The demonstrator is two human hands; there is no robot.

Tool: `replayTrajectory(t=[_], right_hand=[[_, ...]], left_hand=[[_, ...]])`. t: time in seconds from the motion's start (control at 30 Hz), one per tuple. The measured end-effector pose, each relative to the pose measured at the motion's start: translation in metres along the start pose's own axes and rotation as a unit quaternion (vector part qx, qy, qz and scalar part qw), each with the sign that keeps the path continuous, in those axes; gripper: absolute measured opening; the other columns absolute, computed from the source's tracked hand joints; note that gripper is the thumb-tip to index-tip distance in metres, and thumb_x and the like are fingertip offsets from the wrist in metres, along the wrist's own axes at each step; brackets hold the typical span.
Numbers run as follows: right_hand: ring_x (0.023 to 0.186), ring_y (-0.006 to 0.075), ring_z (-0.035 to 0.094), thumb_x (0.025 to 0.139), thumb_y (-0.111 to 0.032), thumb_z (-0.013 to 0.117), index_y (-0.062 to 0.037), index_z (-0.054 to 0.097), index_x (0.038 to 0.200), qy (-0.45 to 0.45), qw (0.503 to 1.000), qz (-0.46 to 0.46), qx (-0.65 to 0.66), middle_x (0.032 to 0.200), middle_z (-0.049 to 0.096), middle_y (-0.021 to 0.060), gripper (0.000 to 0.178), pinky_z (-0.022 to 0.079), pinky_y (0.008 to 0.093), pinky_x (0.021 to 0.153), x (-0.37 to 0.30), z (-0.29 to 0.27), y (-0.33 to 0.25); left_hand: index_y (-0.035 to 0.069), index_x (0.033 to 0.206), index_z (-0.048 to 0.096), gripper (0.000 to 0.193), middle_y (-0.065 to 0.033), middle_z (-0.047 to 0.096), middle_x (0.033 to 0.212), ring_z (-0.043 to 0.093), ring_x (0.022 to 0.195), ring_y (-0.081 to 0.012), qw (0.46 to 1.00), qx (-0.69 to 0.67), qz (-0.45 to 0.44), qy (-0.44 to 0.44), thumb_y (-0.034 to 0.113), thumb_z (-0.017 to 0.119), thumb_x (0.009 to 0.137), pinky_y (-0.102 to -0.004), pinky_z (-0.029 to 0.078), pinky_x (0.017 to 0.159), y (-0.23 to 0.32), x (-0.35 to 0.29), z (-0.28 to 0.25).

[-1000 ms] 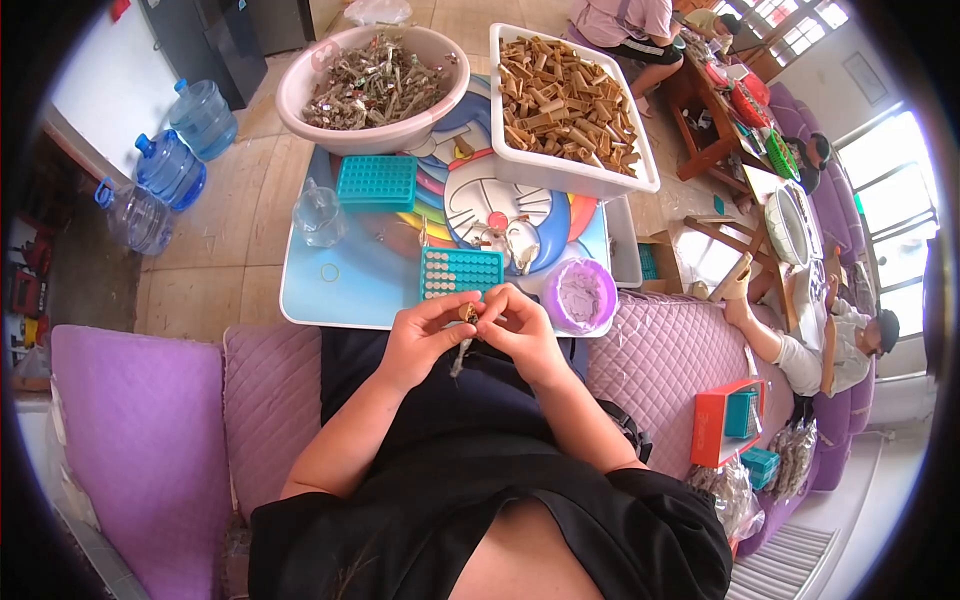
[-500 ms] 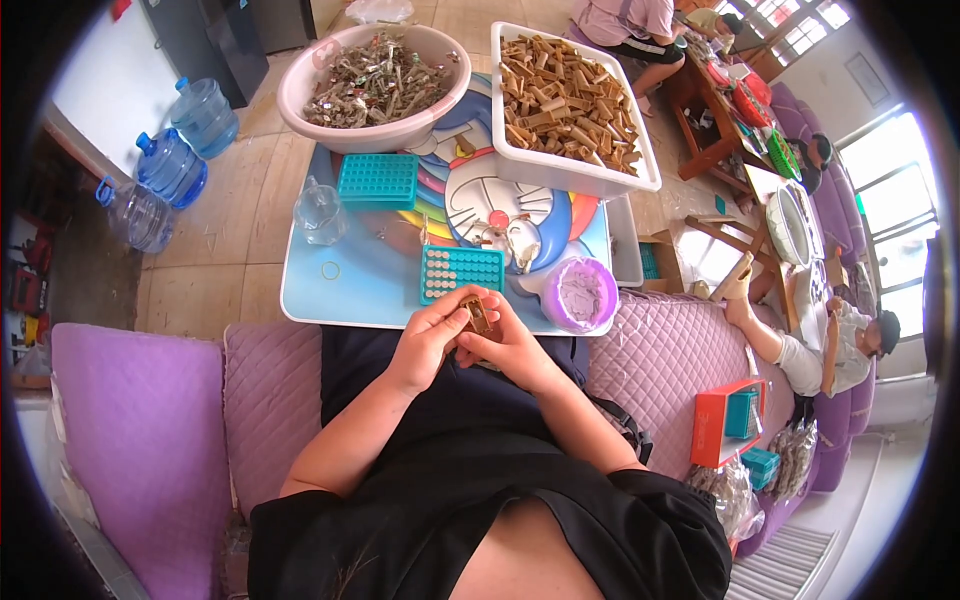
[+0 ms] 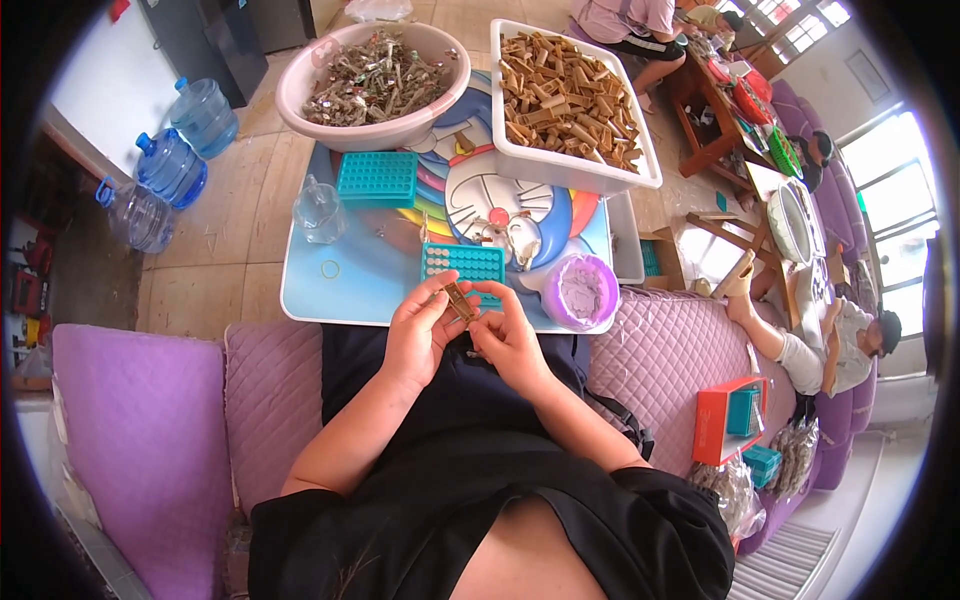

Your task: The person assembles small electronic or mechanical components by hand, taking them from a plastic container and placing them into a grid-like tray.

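A small, narrow brown casing with a hollow side (image 3: 460, 301) is tilted between my hands, just in front of the table's near edge. My left hand (image 3: 415, 335) is closed around its upper end, with thumb and fingers on its sides. The fingers of my right hand (image 3: 512, 342) are pinched at its lower end; whether they also hold a tiny part I cannot tell. Right behind my fingertips lies a teal rack (image 3: 480, 262) with round whitish pieces in some of its holes. My hands cover its near edge.
A pink basin (image 3: 290, 95) of metallic strips and a white tub (image 3: 650, 160) of brown casings stand at the table's back. A second teal rack (image 3: 377, 178), a clear jug (image 3: 320, 212) and a purple-rimmed container (image 3: 608, 300) are nearer. People (image 3: 850, 340) sit at the right.
My hands have drawn slightly apart around the brown casing, exposing more of it. My right fingers have shifted to its lower end, and my left hand now covers part of the rack's near edge.
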State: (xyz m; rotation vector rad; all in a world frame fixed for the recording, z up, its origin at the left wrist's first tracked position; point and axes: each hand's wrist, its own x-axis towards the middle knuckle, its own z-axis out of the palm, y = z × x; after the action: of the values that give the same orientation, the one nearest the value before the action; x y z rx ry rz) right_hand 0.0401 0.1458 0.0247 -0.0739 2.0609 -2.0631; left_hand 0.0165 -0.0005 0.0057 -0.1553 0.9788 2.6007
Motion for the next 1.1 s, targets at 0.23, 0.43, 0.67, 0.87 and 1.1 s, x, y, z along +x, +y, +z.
replayTrajectory(t=[0.23, 0.43, 0.67, 0.87, 1.1], right_hand=[[0.053, 0.0053, 0.043, 0.089, 0.0, 0.049, -0.0058, 0.034, 0.123, -0.022, 0.998, 0.06, 0.024, 0.066, 0.05, 0.0014, 0.037, 0.033, 0.0187, 0.048, 0.0, 0.0, 0.007], [0.06, 0.0079, 0.053, 0.086, -0.002, 0.054, -0.0044, 0.041, 0.119, -0.054, 0.995, 0.065, 0.048, 0.071, 0.055, 0.003, 0.036, 0.043, 0.0227, 0.054, 0.007, 0.0, 0.013], [0.082, 0.0324, 0.059, 0.076, -0.014, 0.066, -0.0054, 0.06, 0.095, 0.038, 0.92, -0.105, -0.377, 0.09, 0.061, 0.0131, 0.022, 0.048, 0.0396, 0.072, 0.055, -0.024, 0.032], [0.084, 0.0313, 0.06, 0.075, -0.016, 0.067, -0.0062, 0.06, 0.094, 0.021, 0.915, -0.084, -0.394, 0.09, 0.06, 0.0126, 0.022, 0.048, 0.0395, 0.072, 0.065, -0.015, 0.047], [0.085, 0.0316, 0.059, 0.076, -0.014, 0.065, -0.0072, 0.062, 0.089, 0.021, 0.911, -0.113, -0.397, 0.087, 0.06, 0.011, 0.015, 0.047, 0.0398, 0.074, 0.069, -0.015, 0.059]], left_hand=[[0.006, 0.098, 0.047, 0.016, -0.0118, 0.056, 0.106, 0.061, 0.091, -0.0224, 0.995, 0.097, 0.022, -0.013, -0.003, 0.05, 0.085, -0.034, 0.052, 0.083, -0.008, 0.006, -0.017], [0.006, 0.094, 0.045, 0.018, -0.0104, 0.057, 0.099, 0.061, 0.089, -0.0212, 0.996, 0.079, 0.016, 0.028, -0.005, 0.052, 0.083, -0.0359, 0.052, 0.083, -0.007, 0.01, -0.028], [0.0, 0.112, 0.049, 0.021, -0.0149, 0.057, 0.109, 0.058, 0.101, -0.0285, 0.994, -0.036, 0.053, 0.091, 0.009, 0.047, 0.092, -0.0425, 0.05, 0.089, 0.009, 0.015, -0.033], [0.0, 0.114, 0.048, 0.024, -0.0154, 0.055, 0.111, 0.058, 0.102, -0.0281, 0.993, -0.035, 0.057, 0.1, 0.01, 0.047, 0.093, -0.0424, 0.049, 0.089, 0.01, 0.014, -0.036], [0.0, 0.114, 0.049, 0.023, -0.015, 0.056, 0.111, 0.058, 0.101, -0.0279, 0.992, -0.036, 0.051, 0.106, 0.009, 0.047, 0.092, -0.0417, 0.05, 0.088, 0.009, 0.014, -0.038]])
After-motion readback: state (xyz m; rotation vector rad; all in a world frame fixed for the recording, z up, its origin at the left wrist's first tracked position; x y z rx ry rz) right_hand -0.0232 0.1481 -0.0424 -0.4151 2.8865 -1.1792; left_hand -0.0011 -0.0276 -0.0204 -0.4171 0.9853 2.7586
